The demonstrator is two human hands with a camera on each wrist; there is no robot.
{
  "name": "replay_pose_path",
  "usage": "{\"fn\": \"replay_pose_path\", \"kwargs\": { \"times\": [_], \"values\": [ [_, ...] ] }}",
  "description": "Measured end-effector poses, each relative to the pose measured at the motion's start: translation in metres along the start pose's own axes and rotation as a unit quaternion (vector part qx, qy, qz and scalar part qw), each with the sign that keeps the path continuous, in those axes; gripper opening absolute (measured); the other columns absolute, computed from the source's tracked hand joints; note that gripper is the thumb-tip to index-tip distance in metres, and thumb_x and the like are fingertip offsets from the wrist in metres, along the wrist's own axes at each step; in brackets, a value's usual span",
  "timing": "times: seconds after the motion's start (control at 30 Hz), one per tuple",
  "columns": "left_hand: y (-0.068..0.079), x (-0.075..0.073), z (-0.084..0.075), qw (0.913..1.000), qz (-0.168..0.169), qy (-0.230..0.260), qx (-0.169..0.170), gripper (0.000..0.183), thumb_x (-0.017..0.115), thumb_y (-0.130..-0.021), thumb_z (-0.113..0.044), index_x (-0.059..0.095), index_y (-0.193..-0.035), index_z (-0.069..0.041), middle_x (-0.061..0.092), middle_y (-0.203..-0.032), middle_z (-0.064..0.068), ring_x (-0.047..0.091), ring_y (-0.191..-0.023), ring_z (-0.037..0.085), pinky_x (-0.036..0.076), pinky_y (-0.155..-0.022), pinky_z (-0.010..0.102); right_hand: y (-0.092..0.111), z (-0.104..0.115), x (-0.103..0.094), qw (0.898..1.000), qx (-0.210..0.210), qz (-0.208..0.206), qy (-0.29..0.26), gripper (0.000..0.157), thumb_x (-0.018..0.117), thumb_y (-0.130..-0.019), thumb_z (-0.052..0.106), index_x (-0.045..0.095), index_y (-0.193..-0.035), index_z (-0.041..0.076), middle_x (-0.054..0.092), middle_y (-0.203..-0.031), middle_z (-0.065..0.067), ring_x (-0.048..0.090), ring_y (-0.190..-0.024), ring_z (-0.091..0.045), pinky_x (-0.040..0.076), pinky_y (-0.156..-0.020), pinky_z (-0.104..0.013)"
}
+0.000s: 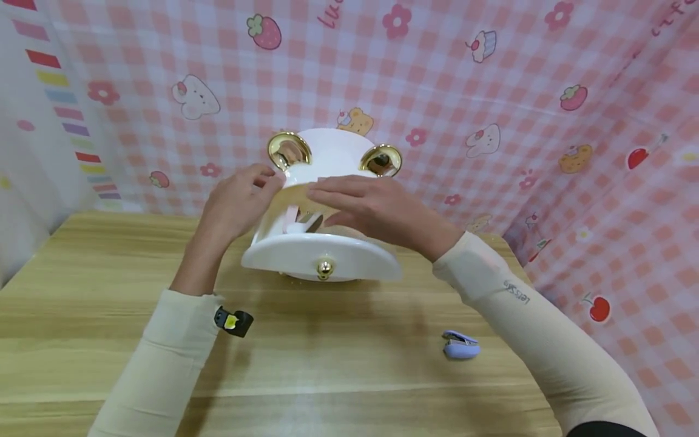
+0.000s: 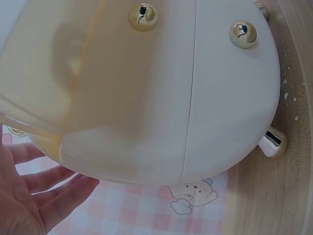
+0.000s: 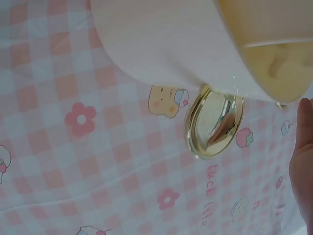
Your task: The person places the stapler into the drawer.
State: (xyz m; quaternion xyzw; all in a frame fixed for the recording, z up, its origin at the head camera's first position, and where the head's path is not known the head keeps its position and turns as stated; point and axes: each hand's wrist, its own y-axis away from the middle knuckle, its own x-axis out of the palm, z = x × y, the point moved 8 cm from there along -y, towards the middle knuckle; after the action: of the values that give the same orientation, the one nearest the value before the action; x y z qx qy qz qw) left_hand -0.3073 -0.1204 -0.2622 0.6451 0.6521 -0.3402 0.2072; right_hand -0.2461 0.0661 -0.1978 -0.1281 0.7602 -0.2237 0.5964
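Observation:
A rounded white box (image 1: 322, 258) with gold trim stands on the table, with a see-through yellowish cover (image 2: 34, 73) on its upper part. Behind that cover, small pink and white things (image 1: 295, 226) show; their kind is unclear. At the box's upper left corner is my left hand (image 1: 240, 197), its fingers loosely bent beside the box's side in the left wrist view. My right hand (image 1: 371, 203) reaches across the upper right of the box with straight fingers. Whether it touches the cover is hard to tell.
A small lilac stapler (image 1: 461, 346) lies on the wooden table (image 1: 327, 364), right of the box. Pink checked cloth (image 1: 437, 91) hangs close behind and on the right. Two gold round parts (image 1: 289, 150) stick out from the box's upper sides.

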Motion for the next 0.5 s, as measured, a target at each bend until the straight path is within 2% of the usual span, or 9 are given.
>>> {"fn": "replay_pose_path", "kwargs": {
  "times": [0.27, 0.5],
  "values": [
    [-0.001, 0.001, 0.003, 1.0000, -0.008, 0.002, -0.001, 0.064, 0.036, -0.101, -0.063, 0.057, -0.139, -0.016, 0.061, -0.138, 0.012, 0.057, -0.123, 0.038, 0.044, -0.098, 0.062, 0.015, -0.008, -0.023, 0.998, 0.035, -0.018, 0.041, 0.053, 0.085, -0.083, 0.015, 0.067, -0.131, 0.003, 0.066, -0.132, -0.013, 0.064, -0.120, -0.027, 0.056, -0.095, -0.042],
    [-0.001, 0.001, 0.003, 1.0000, -0.005, 0.004, -0.003, 0.065, 0.036, -0.102, -0.063, 0.057, -0.140, -0.015, 0.060, -0.138, 0.012, 0.057, -0.124, 0.038, 0.043, -0.099, 0.063, 0.040, -0.024, -0.047, 0.994, 0.060, -0.065, 0.070, 0.049, 0.083, -0.085, 0.013, 0.066, -0.130, -0.001, 0.067, -0.129, -0.016, 0.064, -0.119, -0.031, 0.055, -0.097, -0.043]
  ]
}}
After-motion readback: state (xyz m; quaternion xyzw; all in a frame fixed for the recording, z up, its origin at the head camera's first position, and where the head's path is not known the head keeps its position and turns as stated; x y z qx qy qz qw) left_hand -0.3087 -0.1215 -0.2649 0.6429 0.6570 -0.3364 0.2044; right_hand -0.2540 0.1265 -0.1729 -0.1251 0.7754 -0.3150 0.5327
